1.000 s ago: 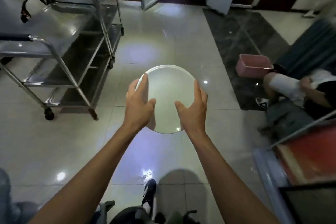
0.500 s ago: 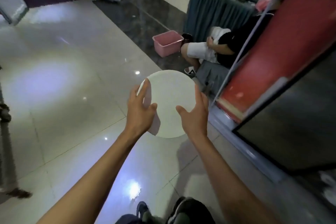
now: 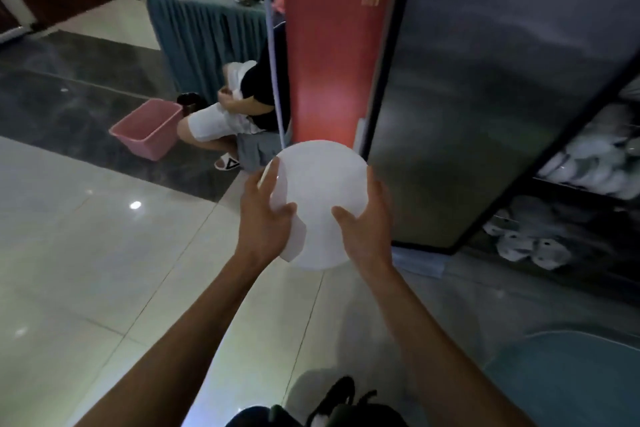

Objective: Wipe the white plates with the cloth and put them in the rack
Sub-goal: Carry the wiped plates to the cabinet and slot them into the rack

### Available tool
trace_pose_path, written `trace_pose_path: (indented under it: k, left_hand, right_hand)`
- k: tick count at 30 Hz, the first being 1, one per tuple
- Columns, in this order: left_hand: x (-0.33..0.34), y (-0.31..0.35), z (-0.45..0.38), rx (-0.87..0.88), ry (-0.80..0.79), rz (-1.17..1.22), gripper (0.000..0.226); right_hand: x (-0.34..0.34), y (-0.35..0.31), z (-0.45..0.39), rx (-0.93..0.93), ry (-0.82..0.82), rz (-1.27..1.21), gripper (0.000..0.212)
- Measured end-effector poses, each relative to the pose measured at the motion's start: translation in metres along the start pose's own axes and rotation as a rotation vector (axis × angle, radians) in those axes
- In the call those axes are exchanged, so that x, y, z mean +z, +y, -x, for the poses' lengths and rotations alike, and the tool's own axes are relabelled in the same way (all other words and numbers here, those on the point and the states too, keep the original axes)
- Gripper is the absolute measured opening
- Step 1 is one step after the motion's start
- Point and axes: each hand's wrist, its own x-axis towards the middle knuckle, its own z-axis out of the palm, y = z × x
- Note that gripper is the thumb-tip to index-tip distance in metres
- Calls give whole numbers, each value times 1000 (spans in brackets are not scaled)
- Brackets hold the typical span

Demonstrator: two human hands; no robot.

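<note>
While both hands, left hand (image 3: pixel 265 218) and right hand (image 3: pixel 367 224), grip the white plate (image 3: pixel 322 191) by its rims, carry it toward what appears, blurred, to be the rack (image 3: pixel 588 163) at right.

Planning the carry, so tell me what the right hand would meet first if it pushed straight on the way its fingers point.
The right hand, gripping the white plate, points up and forward toward the dark cabinet door. That door's lower near edge looks like the first thing in line, though depth is hard to judge here.
</note>
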Motion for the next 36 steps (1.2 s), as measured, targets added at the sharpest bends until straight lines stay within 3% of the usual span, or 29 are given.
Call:
trace_pose_path:
  k: [10,25,36]
  left_hand:
    - [151,110,-60,249,-294,92,83]
    - [386,243,-131,514,-702,219,87]
    - [534,348,-136,680,-990,232,86]
  right_hand:
    - [-135,49,-90,129,345,53,91]
    - [-281,123,-203,334,793,133,89]
    - [-384,166,-255,483,1084,90,87]
